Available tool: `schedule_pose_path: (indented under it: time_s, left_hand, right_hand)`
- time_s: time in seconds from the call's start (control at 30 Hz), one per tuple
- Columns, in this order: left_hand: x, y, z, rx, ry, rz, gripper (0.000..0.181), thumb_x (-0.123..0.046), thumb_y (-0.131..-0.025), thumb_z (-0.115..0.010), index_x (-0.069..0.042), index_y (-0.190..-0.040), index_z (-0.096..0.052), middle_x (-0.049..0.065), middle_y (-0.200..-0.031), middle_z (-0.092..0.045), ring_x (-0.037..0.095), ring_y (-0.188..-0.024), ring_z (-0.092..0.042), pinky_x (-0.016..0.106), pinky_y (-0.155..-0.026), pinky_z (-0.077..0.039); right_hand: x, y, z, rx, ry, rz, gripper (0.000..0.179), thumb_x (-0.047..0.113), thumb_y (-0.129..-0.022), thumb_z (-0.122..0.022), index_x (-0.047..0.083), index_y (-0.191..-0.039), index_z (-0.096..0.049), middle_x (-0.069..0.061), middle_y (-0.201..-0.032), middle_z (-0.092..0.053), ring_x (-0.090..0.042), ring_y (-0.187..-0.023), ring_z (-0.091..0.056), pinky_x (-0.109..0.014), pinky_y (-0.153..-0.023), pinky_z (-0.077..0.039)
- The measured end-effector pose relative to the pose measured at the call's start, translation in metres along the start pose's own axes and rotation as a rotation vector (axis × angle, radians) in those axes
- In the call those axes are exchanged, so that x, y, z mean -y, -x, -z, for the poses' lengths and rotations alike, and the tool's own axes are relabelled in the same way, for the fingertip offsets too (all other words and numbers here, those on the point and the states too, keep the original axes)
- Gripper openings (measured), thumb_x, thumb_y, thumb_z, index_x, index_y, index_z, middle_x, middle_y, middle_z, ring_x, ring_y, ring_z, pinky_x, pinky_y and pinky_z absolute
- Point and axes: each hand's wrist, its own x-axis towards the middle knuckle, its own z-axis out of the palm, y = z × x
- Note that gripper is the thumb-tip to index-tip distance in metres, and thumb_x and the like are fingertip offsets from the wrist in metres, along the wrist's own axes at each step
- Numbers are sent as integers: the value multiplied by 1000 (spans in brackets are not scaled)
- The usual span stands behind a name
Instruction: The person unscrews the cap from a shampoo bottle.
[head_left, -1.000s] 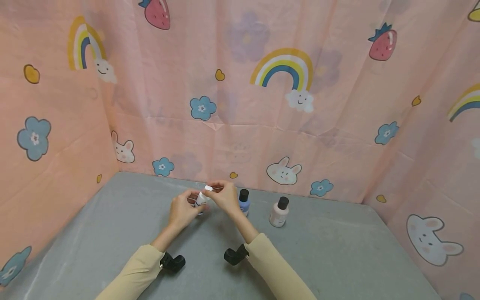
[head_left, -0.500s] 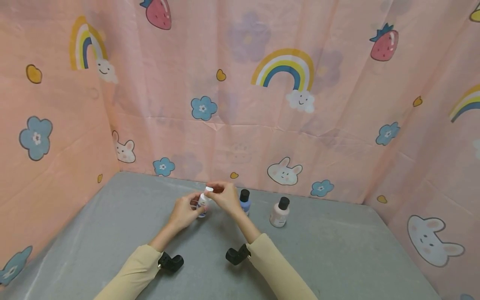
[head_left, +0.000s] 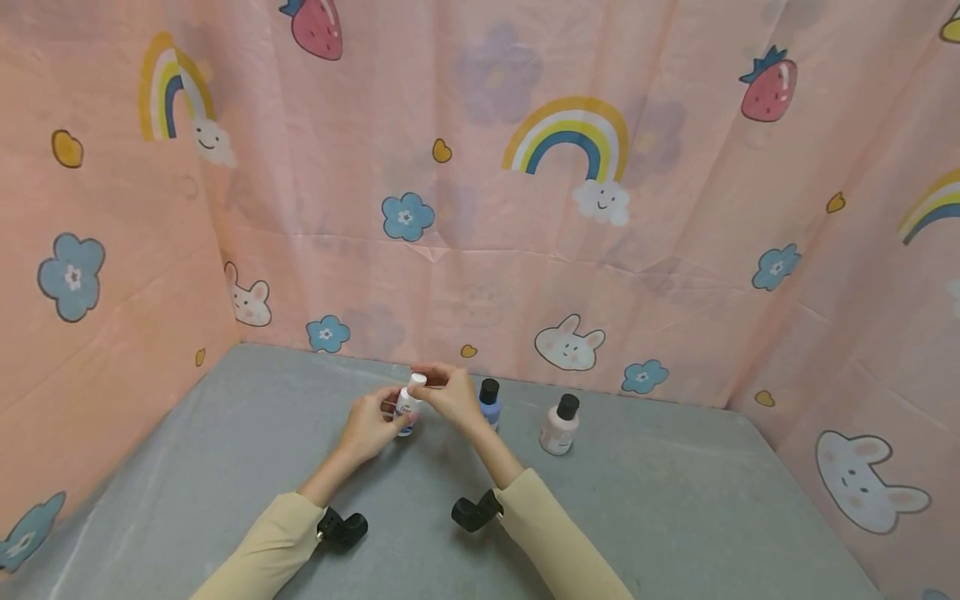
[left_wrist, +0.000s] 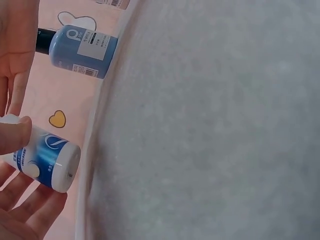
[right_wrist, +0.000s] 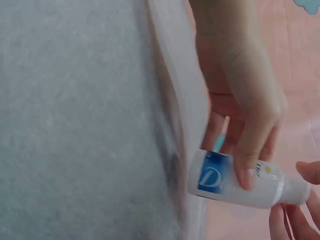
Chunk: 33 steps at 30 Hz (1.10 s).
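A small white bottle with a blue label (head_left: 406,403) is held off the table between my two hands. My left hand (head_left: 366,429) grips its body, thumb across the front and fingers behind. My right hand (head_left: 454,395) pinches the white cap (right_wrist: 296,191) at the neck. The left wrist view shows the bottle's round base (left_wrist: 68,170). A thin white-and-teal stick (right_wrist: 220,136) shows behind the bottle by the left fingers in the right wrist view; most of it is hidden.
Just right of the right hand stands a blue bottle with a black cap (head_left: 491,410). Farther right is a pale pink bottle, also black-capped (head_left: 558,435). A patterned pink curtain (head_left: 480,275) borders the grey table (head_left: 660,492) at the back and sides.
The white bottle has gone from leaning to more upright, and more of its label shows. Both hands have stayed on it, shifting only slightly.
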Motion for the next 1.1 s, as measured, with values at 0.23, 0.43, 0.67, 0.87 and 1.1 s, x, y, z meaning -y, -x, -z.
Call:
schedule_pose_path:
  time_s: [0.23, 0.43, 0.67, 0.87, 1.1]
  left_hand:
    - [-4, 0, 4, -110, -69, 43, 46, -16, -70, -85, -1, -111, -69, 17, -94, -73, 28, -81, -71, 41, -72, -58]
    - [-6, -2, 5, -167, -119, 51, 46, -19, -67, -87, -3, -107, -70, 13, -88, -73, 26, -79, -70, 42, -71, -56]
    - [-8, -2, 5, -207, -145, 33, 45, -19, -66, -88, -4, -105, -71, 13, -87, -73, 26, -78, -69, 43, -70, -55]
    - [-9, -1, 4, -227, -138, 5, 44, -15, -67, -87, -3, -106, -71, 15, -90, -73, 28, -79, -69, 44, -70, -55]
    - [-9, 0, 3, -172, -96, 16, 43, -12, -70, -85, -2, -109, -69, 16, -90, -73, 28, -78, -71, 42, -69, -57]
  right_hand:
    - [2, 1, -4, -96, 5, 6, 36, 18, -80, -77, 5, -112, -68, -16, -114, -68, -32, -99, -66, -36, -79, -57]
    - [3, 0, -6, -157, 2, -24, 32, 20, -77, -79, 5, -104, -71, -15, -99, -71, -27, -86, -69, -27, -70, -55]
    - [4, 0, -10, -187, 0, -17, 29, 20, -77, -79, 1, -98, -71, -17, -94, -71, -27, -83, -70, -25, -66, -54]
    - [5, -1, -11, -205, -5, -28, 27, 18, -78, -79, 1, -97, -72, -17, -94, -72, -28, -84, -70, -25, -66, -55]
    - [4, -2, -8, -160, 18, -18, 27, 13, -79, -76, 0, -103, -72, -17, -99, -73, -29, -87, -71, -31, -70, -58]
